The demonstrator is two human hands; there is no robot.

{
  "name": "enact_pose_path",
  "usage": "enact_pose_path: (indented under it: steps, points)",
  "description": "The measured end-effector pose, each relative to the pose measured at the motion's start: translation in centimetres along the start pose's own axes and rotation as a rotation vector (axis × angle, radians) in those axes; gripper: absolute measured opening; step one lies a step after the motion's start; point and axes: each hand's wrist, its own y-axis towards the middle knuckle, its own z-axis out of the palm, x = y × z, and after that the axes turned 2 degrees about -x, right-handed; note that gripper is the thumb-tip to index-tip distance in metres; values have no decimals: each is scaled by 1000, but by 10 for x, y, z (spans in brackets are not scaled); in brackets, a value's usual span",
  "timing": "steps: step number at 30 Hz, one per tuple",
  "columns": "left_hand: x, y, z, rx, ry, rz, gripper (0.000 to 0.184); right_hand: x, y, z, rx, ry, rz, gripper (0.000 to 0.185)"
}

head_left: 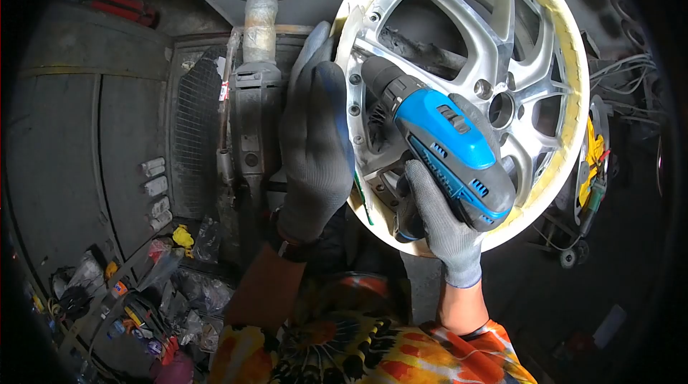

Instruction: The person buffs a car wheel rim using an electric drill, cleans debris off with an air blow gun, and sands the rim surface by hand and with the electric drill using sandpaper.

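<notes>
A silver multi-spoke wheel rim [502, 47] with yellowish tape around its edge stands tilted in front of me. My right hand [448, 219], in a grey glove, is wrapped round the handle of a blue and black cordless drill [451, 133]. The drill's chuck points up and left at the rim's left side, by a row of bolt holes; its tip is hard to make out. My left hand [315, 133], gloved in grey, lies along the rim's left outer edge, fingers extended upward and the palm side against the rim.
Left of the rim is a grinding machine [251, 97] with a round wheel on top. Grey cabinets [64, 140] line the left. Bags and assorted clutter [179, 298] lie lower left. Cables and a green-handled tool [593, 205] are at the right.
</notes>
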Motion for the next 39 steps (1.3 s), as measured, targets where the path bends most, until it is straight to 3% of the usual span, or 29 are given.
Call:
enact_pose_path:
  steps: [2,5,7,9,10,11,13,14,15,16,17,18,19,21,23,25,27,29,31,33,35,36,38,39]
  points:
    - [-2,1,-3,2,65,37,54,0,-1,2,-24,52,53,51]
    - [-5,-5,-9,129,70,-57,52,-6,-1,9,-79,-68,-233,34]
    - [-3,-11,-14,255,237,48,68,-6,-4,9,-101,-72,-133,37]
    - [11,-30,0,258,313,99,69,5,0,10,-120,24,-17,35]
    - [16,-39,5,259,389,150,70,-3,5,2,-28,-64,-301,31]
    - [6,-28,-4,260,389,151,70,-2,2,-2,-29,-64,-300,31]
    - [-24,5,-29,711,487,-45,67,4,-5,-9,33,-79,1,34]
    - [-10,-6,-18,709,487,-43,67,6,-5,-5,-24,82,-8,42]
    - [17,-27,4,428,266,11,66,4,-4,-7,-24,82,-10,42]
    - [31,-39,16,147,44,64,65,-1,-4,-10,-11,-107,-206,42]
    - [30,-38,17,146,44,64,65,-4,-3,-12,2,-298,-400,42]
    - [28,-38,18,162,187,68,64,-4,-2,-11,3,-298,-402,42]
    - [26,-38,18,179,328,71,63,-2,-2,-9,-6,-268,-323,40]
    - [22,-32,14,207,243,33,62,5,-2,-5,-13,-241,-247,38]
    - [11,-23,2,235,159,-5,61,14,-5,-1,-21,82,23,32]
    - [-4,-14,-12,210,262,32,58,15,0,0,-97,183,40,30]
    - [-6,-11,-10,212,215,-3,57,14,5,-4,-57,114,-95,30]
    - [-6,-4,-11,214,170,-37,55,11,3,2,-86,168,-86,31]
    - [-5,5,-13,190,-74,-78,54,11,-1,6,-145,142,-94,32]
    - [-3,-1,-9,152,14,-73,55,2,-1,1,-118,97,-133,32]
    - [-6,-1,-7,116,102,-68,57,-4,4,-4,-10,-123,-363,41]
    - [-10,6,-8,102,58,-75,57,-1,2,-2,-8,-124,-363,41]
    - [-9,16,-8,84,15,-84,57,8,-4,3,-65,-141,-12,50]
    - [-7,19,-7,86,-47,-33,52,9,-6,2,-64,-143,-14,50]
